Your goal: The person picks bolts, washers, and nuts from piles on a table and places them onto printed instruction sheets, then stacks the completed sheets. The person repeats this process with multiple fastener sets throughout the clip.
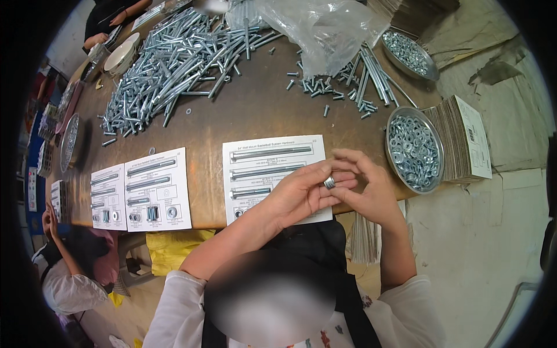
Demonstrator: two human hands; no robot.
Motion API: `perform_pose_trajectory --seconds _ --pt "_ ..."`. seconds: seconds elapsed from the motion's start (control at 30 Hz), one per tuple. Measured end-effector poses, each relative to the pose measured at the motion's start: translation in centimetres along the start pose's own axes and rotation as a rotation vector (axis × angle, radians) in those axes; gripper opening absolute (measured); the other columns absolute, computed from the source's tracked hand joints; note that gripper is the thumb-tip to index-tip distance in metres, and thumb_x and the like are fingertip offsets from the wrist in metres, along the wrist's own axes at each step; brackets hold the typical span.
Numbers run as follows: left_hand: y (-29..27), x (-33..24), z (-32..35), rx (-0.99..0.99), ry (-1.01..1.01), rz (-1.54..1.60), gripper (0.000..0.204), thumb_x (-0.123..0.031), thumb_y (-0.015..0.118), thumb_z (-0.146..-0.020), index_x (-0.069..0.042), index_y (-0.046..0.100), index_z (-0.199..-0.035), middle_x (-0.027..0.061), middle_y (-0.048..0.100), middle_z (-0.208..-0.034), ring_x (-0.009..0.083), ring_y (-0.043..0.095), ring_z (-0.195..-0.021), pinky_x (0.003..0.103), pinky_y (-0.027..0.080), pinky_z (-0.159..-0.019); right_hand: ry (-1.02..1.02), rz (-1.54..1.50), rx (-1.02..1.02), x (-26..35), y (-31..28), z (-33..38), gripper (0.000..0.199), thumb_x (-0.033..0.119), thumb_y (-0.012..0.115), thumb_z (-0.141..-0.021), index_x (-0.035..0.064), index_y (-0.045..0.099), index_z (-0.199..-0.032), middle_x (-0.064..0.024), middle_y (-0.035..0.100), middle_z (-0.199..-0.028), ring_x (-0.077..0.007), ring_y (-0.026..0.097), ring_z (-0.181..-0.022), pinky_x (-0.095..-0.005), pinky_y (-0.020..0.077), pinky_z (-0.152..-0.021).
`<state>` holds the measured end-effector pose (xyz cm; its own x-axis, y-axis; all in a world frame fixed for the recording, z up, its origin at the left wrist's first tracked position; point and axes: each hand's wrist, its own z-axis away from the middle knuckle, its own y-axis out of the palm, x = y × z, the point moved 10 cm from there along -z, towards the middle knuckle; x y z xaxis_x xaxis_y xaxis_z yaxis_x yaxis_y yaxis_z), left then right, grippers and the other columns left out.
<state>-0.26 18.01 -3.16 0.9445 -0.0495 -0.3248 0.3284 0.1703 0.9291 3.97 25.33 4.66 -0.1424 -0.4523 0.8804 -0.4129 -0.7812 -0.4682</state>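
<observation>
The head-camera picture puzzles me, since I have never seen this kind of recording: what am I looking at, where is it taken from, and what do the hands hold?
This is one picture from a wide fisheye camera worn on a person's head, looking down, so straight edges bend near the rim. No machine is at work: the two forearms rising from the lower edge are the person's own. The left hand and the right hand meet over a brown table and pinch a small stack of metal washers between the fingers. Under them lies a printed hardware card; two more cards lie to the left. A round tray of washers sits at the right, a big heap of long bolts farther back, beside a clear plastic bag. Other people sit nearby.
</observation>
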Motion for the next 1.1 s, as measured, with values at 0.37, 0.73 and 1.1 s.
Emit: perform_pose_trajectory --seconds 0.37,0.73,1.1 --pt "1.7 0.0 0.4 0.056 0.005 -0.045 0.046 -0.026 0.046 -0.106 0.008 0.046 -0.137 0.0186 0.057 -0.130 0.0247 0.058 -0.123 0.037 0.047 -0.107 0.085 -0.433 0.042 -1.9 1.3 0.8 0.059 -0.007 0.068 -0.080 0.0006 0.051 -0.135 -0.0120 0.069 -0.110 -0.0124 0.065 -0.094 -0.0268 0.0547 -0.085" --pt "-2.7 2.8 7.1 -0.156 -0.183 -0.511 0.052 -0.028 0.045 -0.107 0.001 0.036 -0.149 0.0159 0.061 -0.125 0.0225 0.061 -0.116 0.034 0.046 -0.104 -0.082 0.076 -0.029 -1.2 2.2 2.0 0.054 0.003 0.074 -0.073 0.0052 0.061 -0.125 -0.0075 0.072 -0.097 -0.0204 0.067 -0.096 -0.0352 0.0501 -0.090" --pt "-4.1 6.3 11.9 -0.059 -0.281 -0.265 0.049 -0.031 0.040 -0.108 0.000 0.040 -0.147 0.0164 0.057 -0.130 0.0254 0.059 -0.122 0.033 0.046 -0.104 -0.302 0.819 0.143 -0.4 9.3 3.5 0.049 0.010 0.071 -0.078 0.0074 0.060 -0.125 -0.0053 0.064 -0.081 -0.0242 0.060 -0.089 -0.0507 0.0419 -0.100"
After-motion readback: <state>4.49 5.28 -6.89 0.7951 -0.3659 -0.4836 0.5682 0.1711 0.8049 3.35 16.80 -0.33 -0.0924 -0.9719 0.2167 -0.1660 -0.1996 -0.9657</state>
